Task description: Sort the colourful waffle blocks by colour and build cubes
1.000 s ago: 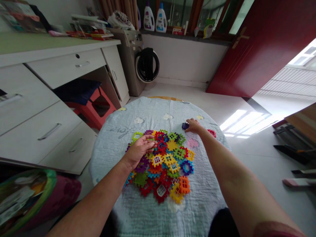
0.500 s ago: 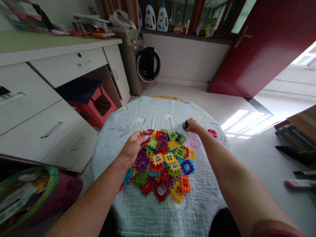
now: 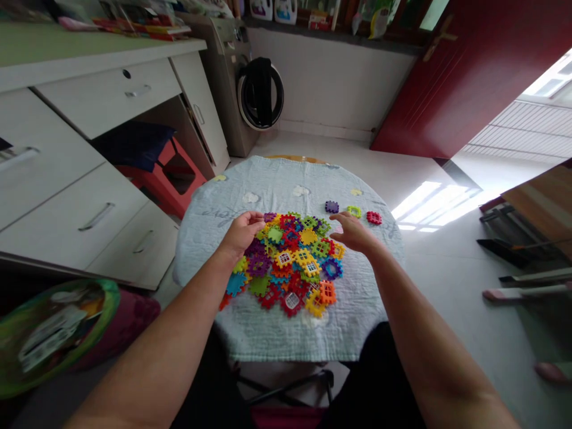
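Observation:
A pile of colourful notched plastic pieces (image 3: 286,259) lies on the cloth-covered round table (image 3: 295,342). At the pile's upper left edge is my left hand (image 3: 245,231), its fingers close together beside a purple piece; whether they hold anything is hidden. My right hand (image 3: 351,231) is over the right side of the pile, thumb and fingers apart, with nothing in it. Beyond it, three separate pieces lie in a row: dark purple (image 3: 331,207), yellow-green (image 3: 354,211) and red (image 3: 374,218).
A full waste bin (image 3: 111,316) stands at the lower left, near white drawers (image 3: 80,190). A red stool (image 3: 174,173) is under the desk. Behind the table is a washing machine (image 3: 227,77); a red door (image 3: 415,89) is at the right.
My right hand has let go of the dark purple piece, which now lies on the cloth, and has moved back toward the pile. The yellow-green piece now shows. The view has tilted down.

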Action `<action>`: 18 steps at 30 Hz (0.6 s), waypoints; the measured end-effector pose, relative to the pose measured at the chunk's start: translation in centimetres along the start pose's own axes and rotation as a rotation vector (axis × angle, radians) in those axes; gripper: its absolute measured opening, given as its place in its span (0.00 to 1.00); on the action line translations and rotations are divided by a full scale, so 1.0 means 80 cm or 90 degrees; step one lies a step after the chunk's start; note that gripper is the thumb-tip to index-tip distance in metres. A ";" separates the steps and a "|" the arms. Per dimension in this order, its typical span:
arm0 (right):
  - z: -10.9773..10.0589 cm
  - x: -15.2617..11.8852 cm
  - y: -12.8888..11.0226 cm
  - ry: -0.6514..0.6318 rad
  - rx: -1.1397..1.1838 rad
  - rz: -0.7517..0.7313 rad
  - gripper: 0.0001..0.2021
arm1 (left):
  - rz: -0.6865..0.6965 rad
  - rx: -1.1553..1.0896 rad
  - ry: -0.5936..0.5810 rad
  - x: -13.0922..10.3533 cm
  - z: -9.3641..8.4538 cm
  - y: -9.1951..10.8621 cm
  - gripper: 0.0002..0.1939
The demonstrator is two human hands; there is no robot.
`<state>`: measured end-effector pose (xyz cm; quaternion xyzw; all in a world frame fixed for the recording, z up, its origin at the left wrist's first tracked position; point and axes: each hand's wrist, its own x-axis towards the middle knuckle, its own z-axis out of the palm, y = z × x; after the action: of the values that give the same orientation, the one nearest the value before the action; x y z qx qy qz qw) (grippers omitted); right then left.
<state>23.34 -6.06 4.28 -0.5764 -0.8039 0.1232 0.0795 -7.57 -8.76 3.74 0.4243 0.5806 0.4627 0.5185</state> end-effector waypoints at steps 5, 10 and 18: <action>0.010 -0.093 -0.036 -0.016 0.111 0.031 0.19 | 0.168 0.444 -0.011 0.012 -0.011 -0.020 0.15; 0.026 -0.154 -0.045 -0.087 0.120 0.057 0.18 | 0.184 0.763 0.010 0.023 -0.022 -0.040 0.22; 0.030 -0.135 -0.036 -0.129 0.043 0.121 0.04 | 0.149 0.785 -0.149 0.028 -0.017 -0.045 0.29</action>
<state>23.55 -17.39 2.95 -0.6316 -0.7450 0.2147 0.0048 -9.16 -7.50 -0.19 0.7531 0.6296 0.0475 0.1852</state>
